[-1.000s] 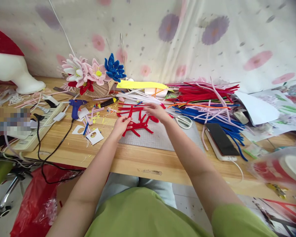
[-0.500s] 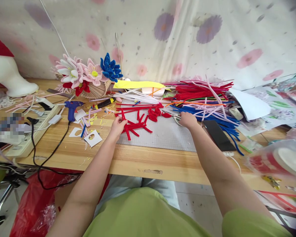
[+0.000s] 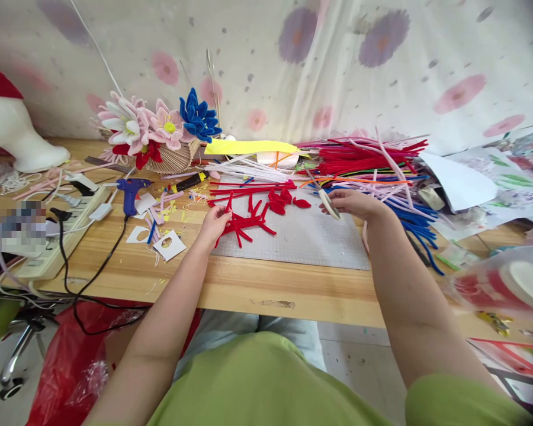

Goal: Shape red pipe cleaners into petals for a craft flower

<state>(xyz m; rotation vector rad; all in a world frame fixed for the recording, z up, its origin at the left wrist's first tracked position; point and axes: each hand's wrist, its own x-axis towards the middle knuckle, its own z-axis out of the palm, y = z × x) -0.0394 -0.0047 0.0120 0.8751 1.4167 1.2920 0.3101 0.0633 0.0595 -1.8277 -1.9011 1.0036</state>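
My left hand pinches a red fuzzy stem at the left end of a pile of short red pieces on the grey cutting mat. My right hand has its fingers around the pale handles of the scissors, whose blades point up and to the left above the mat. Between the hands lie red looped petals. Longer red stems rest behind them.
A blue glue gun, a power strip and fuzzy flowers are at left. Bundles of coloured stems lie behind the mat. A bagged cup stands at right.
My right hand has lifted the scissors off the mat, with the handles now raised and turned. My left hand has shifted slightly right and turned the red stem more upright.
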